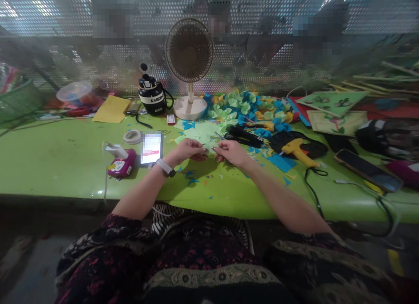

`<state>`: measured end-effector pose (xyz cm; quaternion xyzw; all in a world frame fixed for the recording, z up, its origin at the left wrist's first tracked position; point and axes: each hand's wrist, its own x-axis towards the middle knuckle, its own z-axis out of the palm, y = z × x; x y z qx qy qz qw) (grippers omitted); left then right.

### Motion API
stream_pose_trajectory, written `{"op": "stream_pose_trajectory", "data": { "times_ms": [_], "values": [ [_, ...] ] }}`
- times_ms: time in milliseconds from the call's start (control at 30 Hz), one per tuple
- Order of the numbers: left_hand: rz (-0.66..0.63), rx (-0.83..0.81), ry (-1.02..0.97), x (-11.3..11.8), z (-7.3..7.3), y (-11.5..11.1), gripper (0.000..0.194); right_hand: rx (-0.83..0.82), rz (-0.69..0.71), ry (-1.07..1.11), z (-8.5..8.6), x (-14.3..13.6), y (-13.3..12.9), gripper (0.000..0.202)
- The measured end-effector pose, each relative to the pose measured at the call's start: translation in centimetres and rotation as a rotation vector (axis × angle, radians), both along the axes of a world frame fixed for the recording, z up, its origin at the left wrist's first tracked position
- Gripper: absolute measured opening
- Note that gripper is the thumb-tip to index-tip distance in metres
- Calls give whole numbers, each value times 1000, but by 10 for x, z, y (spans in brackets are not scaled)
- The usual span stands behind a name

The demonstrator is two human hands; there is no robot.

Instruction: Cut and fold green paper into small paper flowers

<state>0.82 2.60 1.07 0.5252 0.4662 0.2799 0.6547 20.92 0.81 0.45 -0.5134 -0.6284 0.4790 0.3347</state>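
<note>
My left hand (191, 150) and my right hand (229, 153) are close together above the green table (65, 146), fingers pinched. Between the fingertips is something too small to make out. Small blue and green paper scraps (190, 180) lie around and below them. Behind my right hand lies a black stapler-like tool (245, 136). A pale green paper sheet (203, 131) sits just beyond both hands. Left of my left wrist, a phone with a lit screen (151, 148) lies on the table.
A fan (190, 107) and a black bottle (152, 96) stand at the back. Paper flowers (242, 105) are heaped behind the hands. A yellow glue gun (299, 151) and dark phone (368, 169) lie right; a tape roll (132, 136) and purple box (122, 164) sit left.
</note>
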Motion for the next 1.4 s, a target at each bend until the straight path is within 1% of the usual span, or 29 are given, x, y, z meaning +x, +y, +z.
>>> {"op": "stream_pose_trajectory", "data": {
  "times_ms": [100,167,233,300,333,400,467,533,633,700,733,800,867,900,967,1000,1067,1167,1233,1333,1367,1400],
  "values": [
    [21,22,-3,0,-3,1,16,-3,8,-12,-2,0,2,39],
    [28,43,-5,-2,-5,3,15,29,5,-74,-1,3,3,36],
    [39,69,-8,-5,-7,6,16,136,-2,-255,3,10,5,31],
    [62,90,-4,-8,-8,10,16,278,25,-540,9,18,5,28],
    [77,96,-1,-9,-8,11,15,327,60,-682,11,23,5,26],
    [104,94,4,-11,-7,13,14,332,144,-890,15,29,5,17],
    [118,85,4,-12,-7,14,13,293,179,-981,14,32,6,12],
    [110,74,5,-13,-7,14,12,306,143,-993,10,32,8,15],
    [69,39,22,-13,-8,14,15,407,49,-960,5,31,15,17],
    [26,9,42,-13,-9,14,17,449,-9,-912,4,35,21,17],
    [3,-2,51,-12,-10,14,17,473,-59,-885,4,38,24,19],
    [-34,-19,69,-12,-11,14,16,537,-206,-852,4,50,32,24],
    [-52,-32,84,-11,-13,14,15,602,-361,-886,2,64,41,30],
    [-55,-38,90,-11,-14,14,15,594,-385,-913,0,71,45,35],
    [-50,-51,101,-11,-15,14,16,499,-331,-948,-7,82,54,42],
    [-47,-54,102,-11,-16,14,17,437,-285,-961,-11,86,57,42],
    [-42,-58,98,-11,-17,15,18,368,-242,-975,-17,89,62,41],
    [-49,-51,94,-12,-16,15,16,401,-254,-979,-17,88,63,39],
    [-48,-41,93,-13,-14,16,14,471,-284,-973,-9,86,58,37],
    [15,-23,84,-17,-9,19,13,582,-305,-912,14,83,42,36],
    [56,-19,82,-19,-8,20,13,599,-269,-869,23,80,35,37],
    [98,-14,80,-21,-6,21,14,591,-201,-822,30,77,27,37]
  ]
}}
